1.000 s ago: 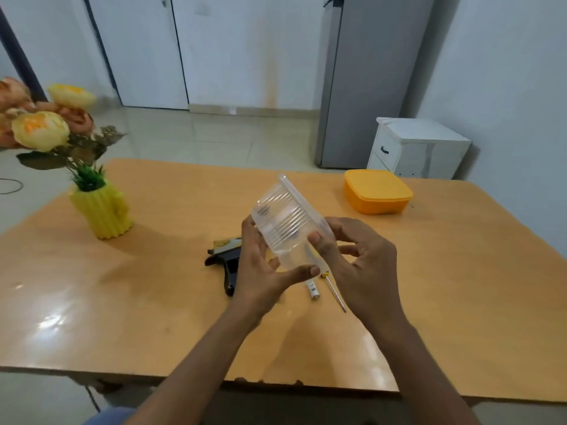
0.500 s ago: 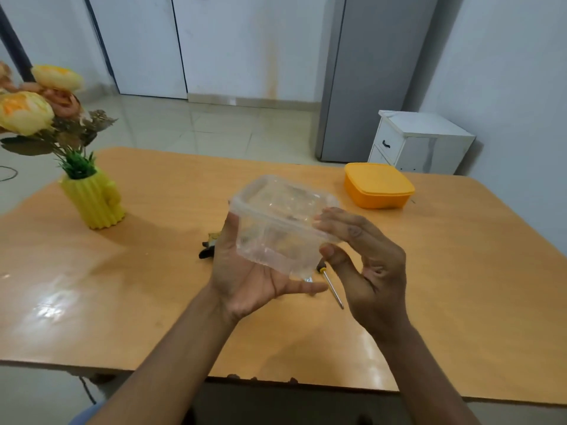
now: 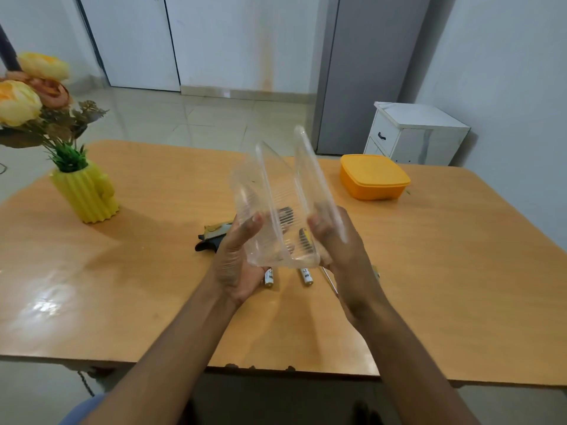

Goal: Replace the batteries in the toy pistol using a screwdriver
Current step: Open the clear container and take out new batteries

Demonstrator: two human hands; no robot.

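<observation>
At the far left of the bench (image 3: 460, 271), a ribbed yellow vase (image 3: 87, 194) stands upright with yellow and peach flowers (image 3: 27, 96) leaning out over its rim. Nearer the middle lies the toy pistol (image 3: 211, 239), dark with a yellowish top, flat on the wood and partly hidden behind the left hand (image 3: 236, 262). That hand curls round the left side of a clear plastic container (image 3: 276, 210), its thumb pressed on the near wall. The container hangs above the bench, tilted up on end with its lid hinged apart. Under it, two batteries (image 3: 287, 276) lie side by side on the wood, apart from each other. The right hand (image 3: 340, 250) grips the lid side, fingers wrapped behind the plastic. A thin metal shaft just beside that wrist is probably the screwdriver (image 3: 329, 282), mostly covered. Well to the right sits a closed orange box (image 3: 374, 176), and beyond the bench a white cabinet (image 3: 414, 133).
</observation>
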